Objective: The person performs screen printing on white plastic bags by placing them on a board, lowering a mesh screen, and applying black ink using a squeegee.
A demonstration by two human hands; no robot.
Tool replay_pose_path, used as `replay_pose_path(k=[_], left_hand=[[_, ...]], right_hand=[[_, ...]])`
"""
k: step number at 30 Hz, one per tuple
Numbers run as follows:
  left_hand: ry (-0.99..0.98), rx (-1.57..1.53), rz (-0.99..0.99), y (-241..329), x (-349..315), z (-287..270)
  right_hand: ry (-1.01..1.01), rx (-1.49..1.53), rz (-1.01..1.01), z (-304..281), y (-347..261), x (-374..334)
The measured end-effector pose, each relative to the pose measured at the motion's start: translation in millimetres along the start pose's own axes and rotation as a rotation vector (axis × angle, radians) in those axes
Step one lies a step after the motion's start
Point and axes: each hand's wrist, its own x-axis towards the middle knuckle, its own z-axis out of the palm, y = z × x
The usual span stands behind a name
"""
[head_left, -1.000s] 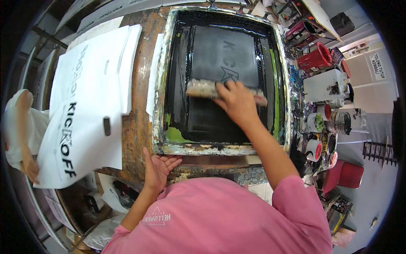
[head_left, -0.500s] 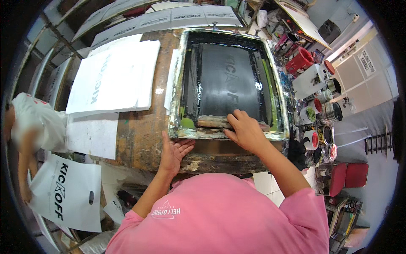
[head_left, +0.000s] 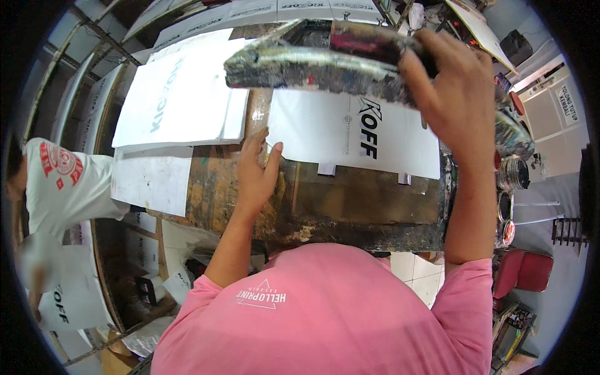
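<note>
My right hand (head_left: 456, 94) is wrapped over the near edge of a paint-crusted screen printing frame (head_left: 319, 70), which is tilted up off the table. A squeegee (head_left: 365, 41) with a dark reddish handle lies behind that edge, close to my fingers. Under the raised frame lies a white sheet (head_left: 312, 134) with fresh black lettering; its far part is hidden. My left hand (head_left: 258, 172) is open, its fingers stretched out at the sheet's left edge. Whether they touch it, I cannot tell.
A stack of printed white sheets (head_left: 200, 94) sits left on the stained wooden table (head_left: 212, 178). At the far left a person in a white shirt (head_left: 72, 181) stands by racks, near another printed sheet (head_left: 75, 294). Ink cans (head_left: 512, 174) line the right side.
The frame has swung up from the table, uncovering the printed sheet. My right hand has moved up and right with it; my left hand has moved forward. The other person has turned.
</note>
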Motion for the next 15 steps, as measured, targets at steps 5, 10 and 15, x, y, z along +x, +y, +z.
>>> replay_pose_path(k=[5, 10, 15], left_hand=[[0.057, 0.226, -0.201, -43, 21, 21], [-0.039, 0.172, -0.233, -37, 48, 28], [0.092, 0.072, -0.233, -36, 38, 34]], right_hand=[[0.02, 0.114, 0.064, -2, 10, 35], [-0.128, 0.181, 0.322, -16, 3, 68], [0.159, 0.07, 0.171, -3, -10, 62]])
